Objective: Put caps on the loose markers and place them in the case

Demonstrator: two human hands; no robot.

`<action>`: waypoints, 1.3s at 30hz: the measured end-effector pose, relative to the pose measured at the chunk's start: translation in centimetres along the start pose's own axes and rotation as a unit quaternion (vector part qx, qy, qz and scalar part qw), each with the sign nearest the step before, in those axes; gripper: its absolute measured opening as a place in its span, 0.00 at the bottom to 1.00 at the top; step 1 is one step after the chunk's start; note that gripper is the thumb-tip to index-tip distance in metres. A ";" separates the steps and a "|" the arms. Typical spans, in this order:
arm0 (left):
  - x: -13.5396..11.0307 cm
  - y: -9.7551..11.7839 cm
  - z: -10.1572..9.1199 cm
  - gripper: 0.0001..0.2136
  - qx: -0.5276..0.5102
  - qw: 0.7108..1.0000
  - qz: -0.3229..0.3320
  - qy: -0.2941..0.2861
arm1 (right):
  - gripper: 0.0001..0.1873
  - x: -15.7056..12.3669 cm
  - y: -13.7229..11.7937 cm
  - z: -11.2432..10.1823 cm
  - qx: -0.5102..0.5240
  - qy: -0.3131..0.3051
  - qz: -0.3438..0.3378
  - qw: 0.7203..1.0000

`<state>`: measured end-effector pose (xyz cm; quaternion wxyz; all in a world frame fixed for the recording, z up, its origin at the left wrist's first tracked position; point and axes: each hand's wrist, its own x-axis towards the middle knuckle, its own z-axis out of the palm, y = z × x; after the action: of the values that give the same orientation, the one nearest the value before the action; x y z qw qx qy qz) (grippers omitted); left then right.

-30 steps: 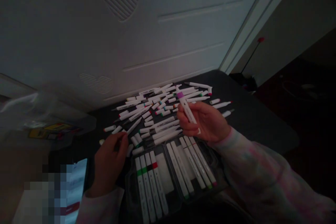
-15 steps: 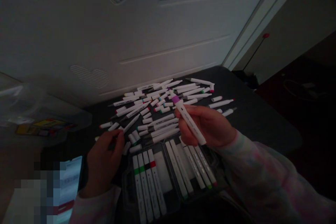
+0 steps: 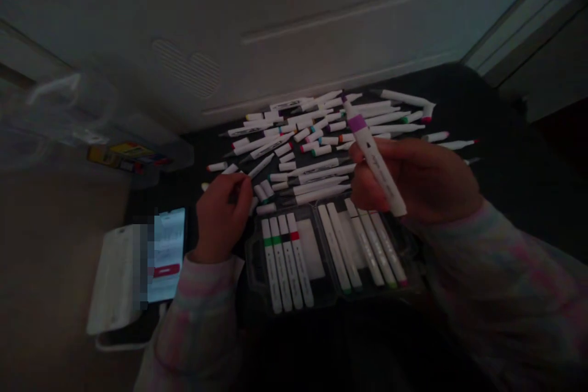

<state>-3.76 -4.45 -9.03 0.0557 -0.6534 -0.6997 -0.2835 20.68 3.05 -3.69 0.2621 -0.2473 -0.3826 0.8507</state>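
Note:
My right hand (image 3: 413,177) is closed round a white marker (image 3: 381,168) with a purple band. Its dark purple tip is bare and points up and away from me. My left hand (image 3: 223,214) rests with curled fingers at the near left edge of a heap of loose markers (image 3: 319,168) and caps (image 3: 264,191); whatever its fingertips may hold is hidden. Between my hands lies an open dark case (image 3: 255,257). Several capped markers (image 3: 287,263) with green, black and red bands stand in its left half, and more white markers (image 3: 374,248) fill part of its right half.
A pale door or panel (image 3: 331,30) rises behind the dark table (image 3: 496,153). At the left stand a clear plastic container (image 3: 174,153) and a lit phone (image 3: 168,257) beside a white flap (image 3: 113,275).
My view has shifted down and to the left, so everything sits further right and higher. The right hand still holds the purple-banded marker. The left hand stays beside the same caps.

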 end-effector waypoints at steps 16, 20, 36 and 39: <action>-0.2 0.5 -0.2 0.08 0.011 1.000 0.008 -0.022 | 0.13 0.9 0.7 0.2 -0.048 0.058 0.035 0.997; -0.2 0.6 -0.2 0.08 0.014 1.000 0.010 -0.021 | 0.13 0.8 0.9 -0.1 -0.044 0.050 0.018 0.998; -0.4 0.2 -0.3 0.10 0.021 0.998 -0.019 -0.057 | 0.11 0.9 0.8 -0.3 -0.028 -0.005 0.007 1.000; -0.4 0.2 -0.2 0.09 0.033 0.998 -0.018 -0.056 | 0.11 1.0 0.9 -0.3 -0.029 -0.020 0.005 0.999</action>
<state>-3.55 -4.87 -8.94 0.0327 -0.6534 -0.7222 -0.2245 19.96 3.33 -4.79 0.2424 -0.2394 -0.4110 0.8456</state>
